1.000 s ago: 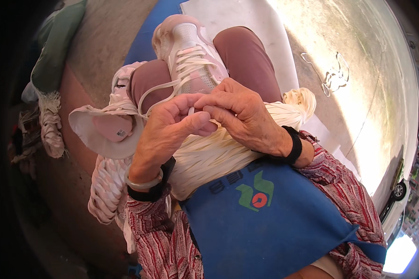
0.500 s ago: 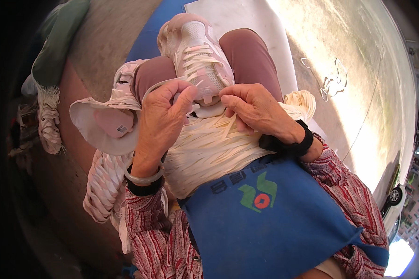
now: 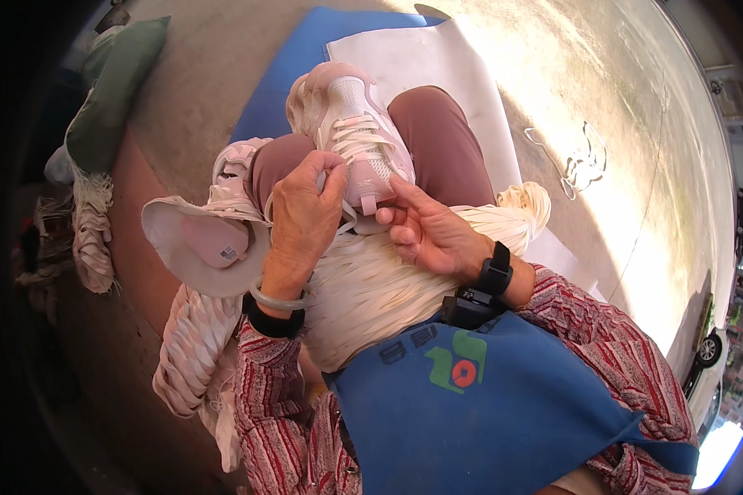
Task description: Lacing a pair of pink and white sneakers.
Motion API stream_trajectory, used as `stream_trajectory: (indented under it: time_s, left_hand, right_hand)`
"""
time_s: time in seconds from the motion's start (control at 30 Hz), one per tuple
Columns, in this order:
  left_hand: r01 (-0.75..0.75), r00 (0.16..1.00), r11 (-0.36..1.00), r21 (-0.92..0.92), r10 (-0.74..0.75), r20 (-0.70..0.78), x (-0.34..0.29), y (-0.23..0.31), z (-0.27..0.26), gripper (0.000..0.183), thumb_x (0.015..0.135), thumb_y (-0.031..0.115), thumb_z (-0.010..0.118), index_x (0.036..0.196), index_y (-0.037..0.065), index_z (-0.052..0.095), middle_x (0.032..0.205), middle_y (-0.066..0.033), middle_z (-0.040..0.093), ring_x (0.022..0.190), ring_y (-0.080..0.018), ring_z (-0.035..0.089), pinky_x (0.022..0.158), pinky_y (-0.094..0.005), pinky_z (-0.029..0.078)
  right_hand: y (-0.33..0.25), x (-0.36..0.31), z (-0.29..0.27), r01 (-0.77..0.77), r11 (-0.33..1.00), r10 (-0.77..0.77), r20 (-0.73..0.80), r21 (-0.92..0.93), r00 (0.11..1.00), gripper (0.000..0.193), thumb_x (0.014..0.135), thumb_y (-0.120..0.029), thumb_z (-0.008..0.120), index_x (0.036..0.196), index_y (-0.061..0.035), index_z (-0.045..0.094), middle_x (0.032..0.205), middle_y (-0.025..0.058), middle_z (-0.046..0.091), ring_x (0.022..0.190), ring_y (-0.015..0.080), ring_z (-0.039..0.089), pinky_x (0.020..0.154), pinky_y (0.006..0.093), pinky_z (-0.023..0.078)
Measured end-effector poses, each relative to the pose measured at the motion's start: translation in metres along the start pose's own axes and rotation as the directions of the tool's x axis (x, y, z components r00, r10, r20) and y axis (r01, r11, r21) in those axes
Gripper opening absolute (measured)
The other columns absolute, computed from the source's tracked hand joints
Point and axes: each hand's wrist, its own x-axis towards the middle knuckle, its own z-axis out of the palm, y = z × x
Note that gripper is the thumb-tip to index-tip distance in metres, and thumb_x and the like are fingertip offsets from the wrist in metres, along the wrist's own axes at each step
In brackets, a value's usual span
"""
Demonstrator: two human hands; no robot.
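Far left: one dark green roll. Nearer: one braided pink-and-white bundle; above it, one pale hat-shaped piece, pink within. Left hand: thumb and forefinger pinched together, apparently on a cream shoelace that rows across the shoe. Centre: one pink-and-white shoe, lying between the knees; below it, one cream hank across the lap. Right hand: fingers loosely curled, forefinger at the shoe's near right edge; whether it grips lace, cannot tell. Far right: loose white lace. Handling, as judged: pinch near the lace tip, leave the strand untwisted, steady the shoe's edge, hold slack clear of the hank.
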Motion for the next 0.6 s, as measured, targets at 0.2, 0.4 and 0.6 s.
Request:
stream_trajectory:
  time_s: [0.2, 0.4, 0.6]
  left_hand:
    - [0.03, 0.999, 0.998, 0.047, -0.032, 0.039, -0.005, 0.001, -0.002, 0.014, 0.09, 0.013, 0.062, 0.095, 0.001, 0.066, 0.074, -0.0194, 0.066, 0.067, -0.033, 0.066, 0.064, -0.0398, 0.05]
    - [-0.029, 0.998, 0.998, 0.055, 0.026, 0.055, -0.008, 0.003, 0.0, 0.014, 0.092, 0.013, 0.061, 0.093, 0.0, 0.064, 0.071, -0.0122, 0.063, 0.063, -0.0207, 0.06, 0.062, -0.034, 0.047]
    - [0.019, 0.996, 0.999, 0.048, -0.024, 0.089, -0.005, 0.009, 0.002, 0.011, 0.091, 0.011, 0.061, 0.092, 0.0, 0.062, 0.07, -0.0118, 0.062, 0.062, -0.022, 0.059, 0.061, -0.0343, 0.047]
  right_hand:
    - [0.004, 0.013, 0.005, 0.056, 0.937, -0.107, -0.131, -0.344, 0.986, 0.037, 0.102, -0.038, 0.053, 0.089, -0.0043, 0.062, 0.065, -0.0002, 0.061, 0.041, 0.0073, 0.051, 0.033, 0.021, 0.038]
    - [0.001, 0.003, 0.003, 0.064, 0.895, -0.152, -0.166, -0.441, 0.974, 0.033, 0.1, -0.033, 0.058, 0.086, -0.0039, 0.062, 0.061, -0.0006, 0.059, 0.039, 0.0081, 0.051, 0.033, 0.0216, 0.038]
    - [-0.001, 0.006, -0.005, 0.031, 0.937, -0.076, -0.116, -0.348, 0.99, 0.033, 0.1, -0.033, 0.059, 0.086, -0.0039, 0.063, 0.062, 0.0002, 0.06, 0.041, 0.0093, 0.052, 0.034, 0.0219, 0.039]
